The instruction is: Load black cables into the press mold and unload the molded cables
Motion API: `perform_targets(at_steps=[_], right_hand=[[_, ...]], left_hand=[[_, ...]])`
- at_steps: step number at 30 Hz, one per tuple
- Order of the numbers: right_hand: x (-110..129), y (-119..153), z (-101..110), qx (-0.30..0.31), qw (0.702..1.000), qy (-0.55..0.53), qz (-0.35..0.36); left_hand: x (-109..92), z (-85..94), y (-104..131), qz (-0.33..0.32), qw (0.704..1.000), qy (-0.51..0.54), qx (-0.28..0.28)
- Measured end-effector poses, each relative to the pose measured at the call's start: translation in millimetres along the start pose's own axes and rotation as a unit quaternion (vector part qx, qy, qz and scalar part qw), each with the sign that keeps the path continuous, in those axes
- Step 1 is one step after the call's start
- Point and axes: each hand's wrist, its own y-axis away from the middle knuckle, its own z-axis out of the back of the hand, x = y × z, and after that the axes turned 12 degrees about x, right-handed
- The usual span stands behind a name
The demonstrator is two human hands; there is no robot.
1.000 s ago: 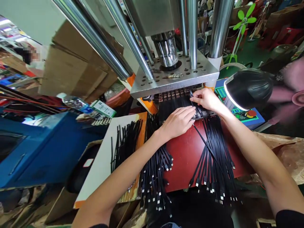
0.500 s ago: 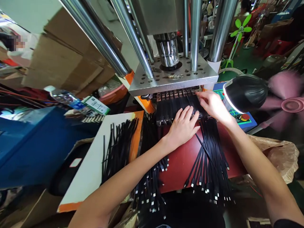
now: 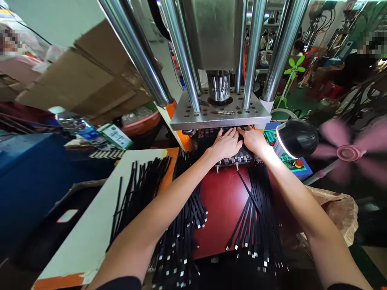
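A dark mould block [image 3: 234,159] with a row of metal fittings along its front edge sits low in the press. My left hand [image 3: 226,144] lies flat over it, fingers stretched toward the back. Beside it my right hand [image 3: 253,140] reaches under the press plate, its fingertips touching the back of the block and no held thing showing. Black flat cables with metal plugs hang in a right bundle [image 3: 263,201] and a left bundle [image 3: 178,229] over the red table [image 3: 220,201]. One single cable [image 3: 244,181] runs down from the block's front edge.
Just above my hands is a drilled steel plate [image 3: 181,114] between chrome columns. More black cables [image 3: 139,181] rest on a white board [image 3: 81,225] at left. A black lamp [image 3: 298,139], a control panel [image 3: 298,165] and a spinning pink fan [image 3: 347,153] stand at right.
Both hands have moved to the back of the mould block, uncovering its front edge. My right hand has come closer to my left. The camera view has shifted as well.
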Motion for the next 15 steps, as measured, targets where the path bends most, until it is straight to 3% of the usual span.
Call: perform_targets(at_steps=[5, 7, 8, 10, 12, 13, 14, 15], right_hand=[[3.1, -23.9, 17.0, 0.012, 1.000, -0.016, 0.003], [7.2, -14.1, 22.2, 0.011, 1.000, -0.024, 0.010], [8.1, -0.7, 21.7, 0.008, 1.000, -0.024, 0.014], [3.9, 46.9, 10.3, -0.013, 0.999, -0.039, 0.033], [-10.6, 120.3, -17.8, -0.074, 0.990, -0.098, 0.073], [-20.2, 163.6, -38.1, -0.105, 0.977, -0.161, 0.094], [-29.8, 208.5, -62.2, -0.123, 0.964, -0.223, 0.079], [-37.5, 252.5, -89.2, -0.173, 0.943, -0.283, -0.001]], left_hand=[[-4.5, 27.6, -31.4, 0.024, 0.999, 0.016, -0.020], [-14.8, 45.0, -18.4, 0.000, 0.999, 0.035, -0.018], [-20.6, 51.3, -0.1, -0.021, 0.999, 0.044, -0.018], [-32.6, 53.0, 63.9, -0.071, 0.995, 0.067, -0.015], [-44.3, 36.6, 159.2, -0.130, 0.986, 0.106, 0.018], [-49.3, 22.8, 212.9, -0.135, 0.967, 0.202, 0.079], [-53.1, 6.5, 266.2, -0.079, 0.937, 0.307, 0.146], [-55.4, -11.0, 315.6, 0.036, 0.896, 0.409, 0.170]])
